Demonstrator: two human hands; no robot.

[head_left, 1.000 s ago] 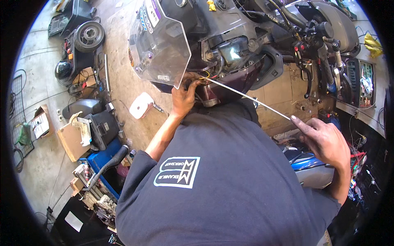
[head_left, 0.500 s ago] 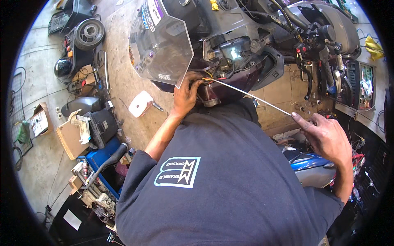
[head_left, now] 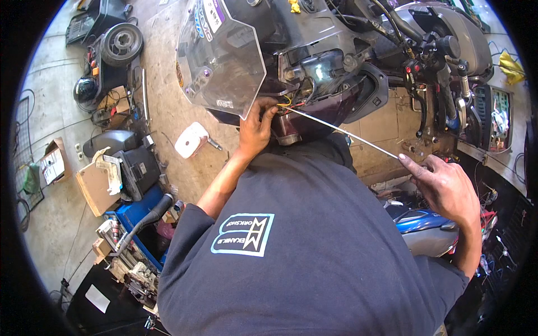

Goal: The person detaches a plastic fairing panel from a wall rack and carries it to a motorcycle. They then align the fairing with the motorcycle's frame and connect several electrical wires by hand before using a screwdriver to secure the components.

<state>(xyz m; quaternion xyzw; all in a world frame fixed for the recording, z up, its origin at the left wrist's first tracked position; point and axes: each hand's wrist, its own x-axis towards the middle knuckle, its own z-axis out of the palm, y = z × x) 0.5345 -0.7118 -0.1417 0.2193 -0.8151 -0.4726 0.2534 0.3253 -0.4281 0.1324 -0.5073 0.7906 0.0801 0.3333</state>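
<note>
A motorcycle with dark maroon and black panels (head_left: 322,112) stands before me, a clear windscreen (head_left: 230,64) on its front. My left hand (head_left: 256,131) is at the panel's edge below the windscreen, thumb and fingers curled together beside thin yellow and red wires (head_left: 288,103). Whatever is between those fingertips is hidden. Closed around the near end of a long thin pale rod (head_left: 347,133) is my right hand (head_left: 445,187), its index finger laid along it. The rod slants up and left, its far tip among the wires. Its gripped end is hidden in my palm.
The handlebar (head_left: 414,84) with levers and cables juts out at the right. A white container (head_left: 191,140) lies on the floor at left. Behind it are a black case (head_left: 137,173), a wheel (head_left: 122,46) and a blue cabinet (head_left: 143,218). A blue motorcycle part (head_left: 426,220) sits below my right hand.
My left fingers and thumb have shifted slightly, and the yellow wire beside them now shows as a wider loop. The rod and my right hand have hardly moved.
</note>
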